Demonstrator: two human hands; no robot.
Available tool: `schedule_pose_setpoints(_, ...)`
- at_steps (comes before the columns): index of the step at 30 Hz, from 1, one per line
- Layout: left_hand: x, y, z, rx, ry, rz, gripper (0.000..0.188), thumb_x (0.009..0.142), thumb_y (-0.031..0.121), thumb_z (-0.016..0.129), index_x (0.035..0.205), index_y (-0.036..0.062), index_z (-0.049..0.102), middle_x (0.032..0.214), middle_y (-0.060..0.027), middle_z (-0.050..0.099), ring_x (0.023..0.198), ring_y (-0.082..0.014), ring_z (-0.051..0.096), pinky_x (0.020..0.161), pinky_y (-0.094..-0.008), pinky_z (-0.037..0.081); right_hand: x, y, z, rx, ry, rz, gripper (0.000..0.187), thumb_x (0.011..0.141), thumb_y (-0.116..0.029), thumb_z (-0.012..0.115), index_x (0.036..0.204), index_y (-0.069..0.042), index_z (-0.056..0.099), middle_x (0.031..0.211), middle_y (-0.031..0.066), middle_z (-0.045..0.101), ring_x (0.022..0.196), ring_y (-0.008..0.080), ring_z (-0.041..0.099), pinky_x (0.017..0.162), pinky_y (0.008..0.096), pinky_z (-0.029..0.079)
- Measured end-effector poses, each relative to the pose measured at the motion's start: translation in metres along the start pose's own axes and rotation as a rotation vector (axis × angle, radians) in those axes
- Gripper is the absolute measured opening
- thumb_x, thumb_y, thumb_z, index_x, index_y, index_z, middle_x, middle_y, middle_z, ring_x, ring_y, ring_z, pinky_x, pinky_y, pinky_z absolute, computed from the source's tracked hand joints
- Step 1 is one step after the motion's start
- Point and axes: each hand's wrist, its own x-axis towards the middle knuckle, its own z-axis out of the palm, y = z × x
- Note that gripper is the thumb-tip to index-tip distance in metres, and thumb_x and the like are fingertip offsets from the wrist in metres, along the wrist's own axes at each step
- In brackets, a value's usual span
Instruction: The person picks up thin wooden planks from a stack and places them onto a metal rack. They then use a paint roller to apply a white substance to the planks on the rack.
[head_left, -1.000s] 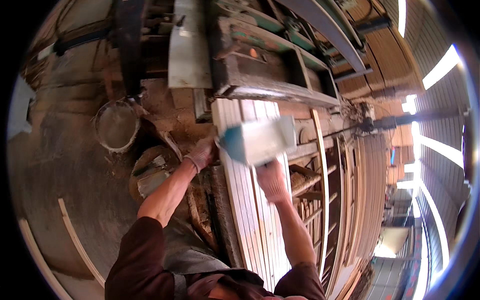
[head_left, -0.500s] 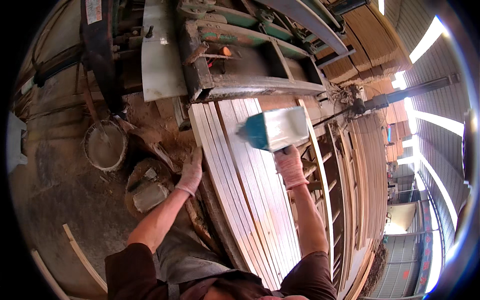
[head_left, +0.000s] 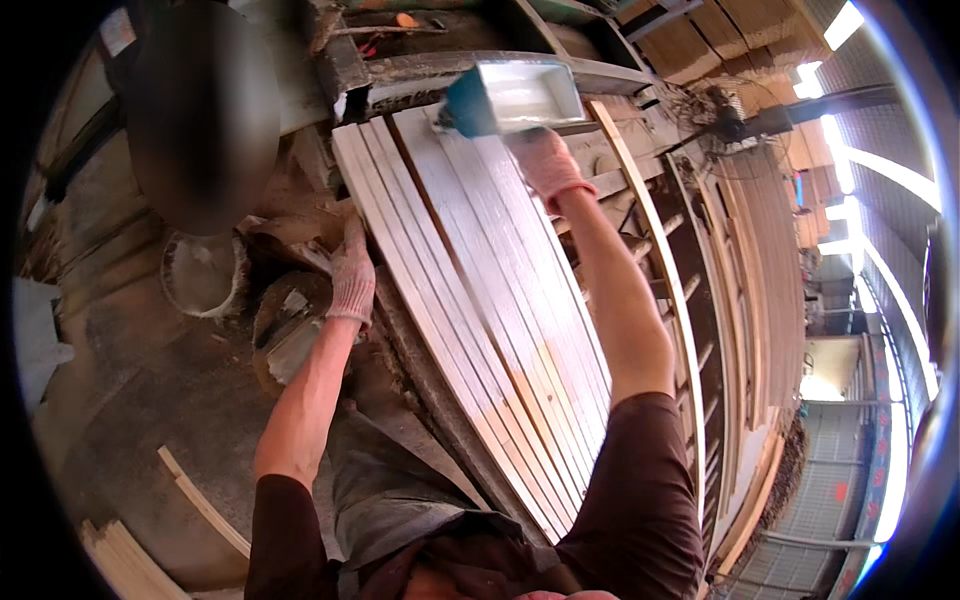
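Observation:
My right hand (head_left: 548, 168), in a pinkish knitted glove, is closed around a teal-and-white glue spreader (head_left: 530, 97) with a box-shaped hopper. It holds the spreader at the far end of a row of light wooden strips (head_left: 500, 260) lying side by side. Most of their upper faces have a wet, whitish sheen; patches toward the near end show bare tan wood. A dark gap runs lengthwise between the strips. Beside their left edge is my gloved left hand (head_left: 352, 280), fingers stretched forward, with nothing seen in it.
A metal machine frame (head_left: 440, 72) crosses behind the strips. One long thin strip (head_left: 655, 240) lies apart on the right, near stacked boards (head_left: 765, 260). A crusted bucket (head_left: 203, 275) stands on the left floor. A dark blurred shape (head_left: 205, 120) covers the upper left.
The glue spreader has moved away from me and slightly left with my right hand, reaching the strips' far end. My left hand has slid forward and left along the edge.

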Motion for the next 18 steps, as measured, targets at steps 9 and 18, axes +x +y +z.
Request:
schedule_pose_setpoints(9,-0.002,-0.018,0.003,0.303,0.164,0.274,0.083,0.102,0.069,0.045,0.135,-0.0054,0.063,0.119,-0.0225,0.069,0.109,-0.0344,0.062,0.101,-0.0435,0.046,-0.222,0.026,-0.078,0.275,-0.14,0.372,0.052,0.094,-0.037,0.075,0.129,0.0,0.068,0.123,0.0176,0.075,0.118,0.0283,0.069,0.099,0.0365,0.053)
schedule_pose_setpoints(18,-0.021,-0.019,0.03,0.053,0.042,0.352,0.051,0.108,0.042,0.056,0.123,-0.0057,0.066,0.111,-0.0105,0.07,0.103,-0.0199,0.061,0.094,-0.0329,0.048,-0.06,0.014,-0.01,-0.448,0.227,-0.572,0.032,0.099,-0.02,0.057,0.124,-0.006,0.073,0.107,0.0209,0.076,0.103,0.0356,0.073,0.092,0.0424,0.058)
